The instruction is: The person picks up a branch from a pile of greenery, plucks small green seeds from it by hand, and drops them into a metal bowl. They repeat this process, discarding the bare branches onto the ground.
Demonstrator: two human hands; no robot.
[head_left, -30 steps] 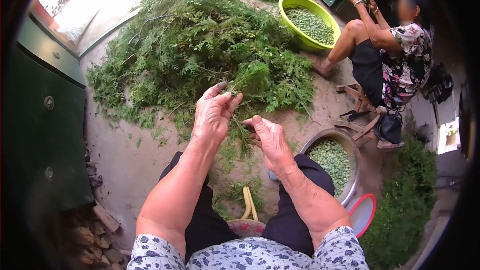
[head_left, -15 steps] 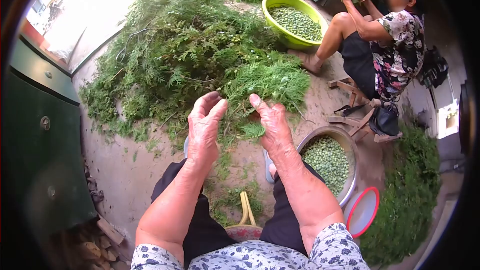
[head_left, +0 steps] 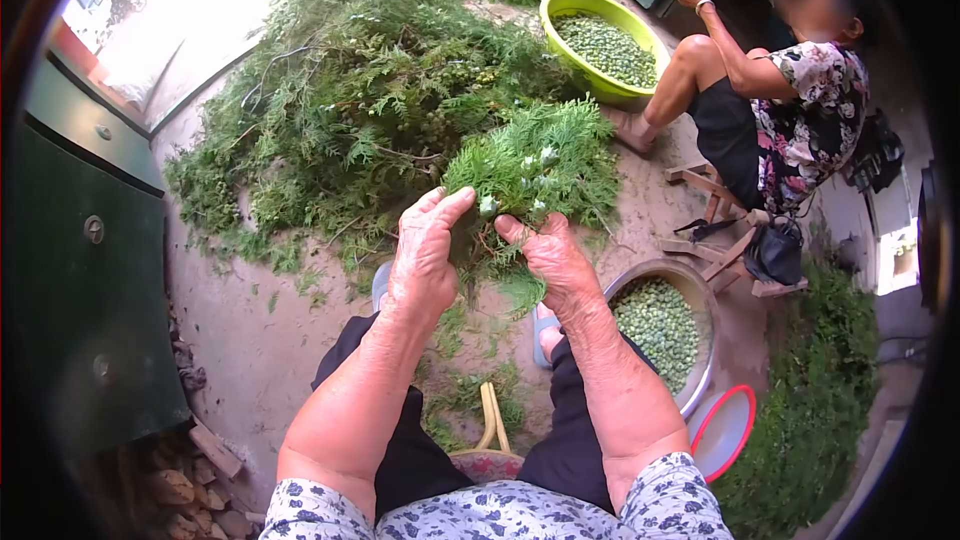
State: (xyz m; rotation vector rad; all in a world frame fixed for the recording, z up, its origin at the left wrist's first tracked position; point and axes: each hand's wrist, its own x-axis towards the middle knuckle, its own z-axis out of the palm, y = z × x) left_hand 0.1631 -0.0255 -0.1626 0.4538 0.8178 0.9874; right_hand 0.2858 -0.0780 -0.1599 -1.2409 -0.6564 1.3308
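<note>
A leafy green conifer branch (head_left: 535, 145) with pale bluish cones near its base spreads out in front of me. My right hand (head_left: 558, 262) is closed round the branch's lower end, thumb on top, and a small frond hangs below the fingers. At the branch's left edge is my left hand (head_left: 424, 255), its thumb and fingers drawn together near the cones. Whatever lies between those left fingertips is hidden. A pale cone (head_left: 488, 205) shows between the two hands.
Cut conifer branches (head_left: 350, 100) are heaped ahead. A yellow-green basin (head_left: 553, 38) and a metal basin (head_left: 712, 330) hold green cones. A red-rimmed sieve (head_left: 745, 440) lies at right. Another person (head_left: 810, 130) sits on a wooden stool. Green cabinets (head_left: 90, 310) stand left, near firewood (head_left: 170, 488).
The branch in my right hand has tilted up, bringing its cones into sight. My left fingers have moved in toward it. The other person's hands have moved apart.
</note>
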